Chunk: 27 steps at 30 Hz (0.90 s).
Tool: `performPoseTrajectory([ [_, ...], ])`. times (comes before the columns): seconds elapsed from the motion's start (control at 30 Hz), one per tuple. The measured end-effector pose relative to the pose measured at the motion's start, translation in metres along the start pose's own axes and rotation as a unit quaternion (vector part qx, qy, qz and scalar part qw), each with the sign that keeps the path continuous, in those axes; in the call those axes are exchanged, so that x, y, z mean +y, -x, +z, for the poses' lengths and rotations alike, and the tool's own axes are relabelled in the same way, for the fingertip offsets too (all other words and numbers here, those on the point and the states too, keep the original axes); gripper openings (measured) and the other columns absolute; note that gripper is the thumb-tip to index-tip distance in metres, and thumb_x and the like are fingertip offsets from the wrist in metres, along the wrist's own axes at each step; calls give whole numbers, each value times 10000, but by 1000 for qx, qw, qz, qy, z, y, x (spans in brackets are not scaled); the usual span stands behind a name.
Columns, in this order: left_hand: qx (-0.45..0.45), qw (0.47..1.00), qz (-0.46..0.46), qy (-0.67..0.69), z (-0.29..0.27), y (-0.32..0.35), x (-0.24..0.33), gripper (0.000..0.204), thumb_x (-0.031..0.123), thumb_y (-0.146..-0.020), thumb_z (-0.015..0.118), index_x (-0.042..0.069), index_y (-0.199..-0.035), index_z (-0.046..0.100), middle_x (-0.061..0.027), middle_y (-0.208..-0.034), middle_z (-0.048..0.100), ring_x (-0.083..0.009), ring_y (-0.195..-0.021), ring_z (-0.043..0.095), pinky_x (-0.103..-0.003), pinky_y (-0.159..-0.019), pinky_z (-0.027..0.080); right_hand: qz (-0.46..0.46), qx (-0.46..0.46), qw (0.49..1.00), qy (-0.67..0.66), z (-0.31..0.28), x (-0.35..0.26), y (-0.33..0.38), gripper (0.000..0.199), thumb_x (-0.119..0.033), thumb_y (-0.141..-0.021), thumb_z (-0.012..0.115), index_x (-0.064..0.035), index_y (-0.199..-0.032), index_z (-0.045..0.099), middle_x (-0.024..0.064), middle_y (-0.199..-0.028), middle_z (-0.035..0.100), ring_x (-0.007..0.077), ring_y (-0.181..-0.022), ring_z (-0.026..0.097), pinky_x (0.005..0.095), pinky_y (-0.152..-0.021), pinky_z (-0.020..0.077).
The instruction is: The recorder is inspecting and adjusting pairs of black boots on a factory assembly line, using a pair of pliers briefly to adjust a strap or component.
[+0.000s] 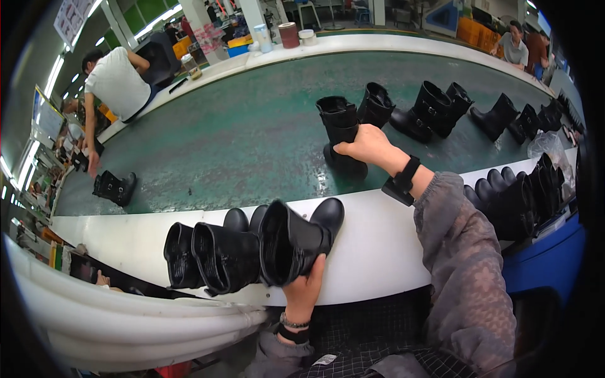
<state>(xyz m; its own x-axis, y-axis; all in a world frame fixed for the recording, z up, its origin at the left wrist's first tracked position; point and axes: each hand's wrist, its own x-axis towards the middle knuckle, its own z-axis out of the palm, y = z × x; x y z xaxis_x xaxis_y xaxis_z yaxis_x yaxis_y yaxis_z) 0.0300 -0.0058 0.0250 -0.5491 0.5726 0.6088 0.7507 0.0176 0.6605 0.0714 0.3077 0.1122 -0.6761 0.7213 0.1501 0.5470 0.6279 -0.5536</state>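
Note:
My left hand is closed around the lower side of a black boot. This boot lies tipped over at the white ledge, its open shaft facing me and its rounded toe pointing away. Farther off, over the green belt, my right hand is wrapped around the shaft of an upright black boot; the hand covers part of it. Just behind that one stands another black boot. To the left of my left hand, two more black boots lie side by side on the ledge, shafts toward me.
A white ledge borders the green belt. Several buckled boots stand along the belt at right, with more boots on the near ledge. A person at far left reaches toward a boot. Containers line the far edge.

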Motion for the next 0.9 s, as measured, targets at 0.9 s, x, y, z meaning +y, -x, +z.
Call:
performPoseTrajectory([
  [0.9,-82,990,-94,63,25,23,35,430,135,-786,719,-53,-1110,509,-183,-1052,559,-289,-953,600,-339,-722,569,-172,273,934,-156,-65,-78,264,862,-350,-658,835,-28,-1362,456,300,-1367,421,476,-1170,526,458,-963,465],
])
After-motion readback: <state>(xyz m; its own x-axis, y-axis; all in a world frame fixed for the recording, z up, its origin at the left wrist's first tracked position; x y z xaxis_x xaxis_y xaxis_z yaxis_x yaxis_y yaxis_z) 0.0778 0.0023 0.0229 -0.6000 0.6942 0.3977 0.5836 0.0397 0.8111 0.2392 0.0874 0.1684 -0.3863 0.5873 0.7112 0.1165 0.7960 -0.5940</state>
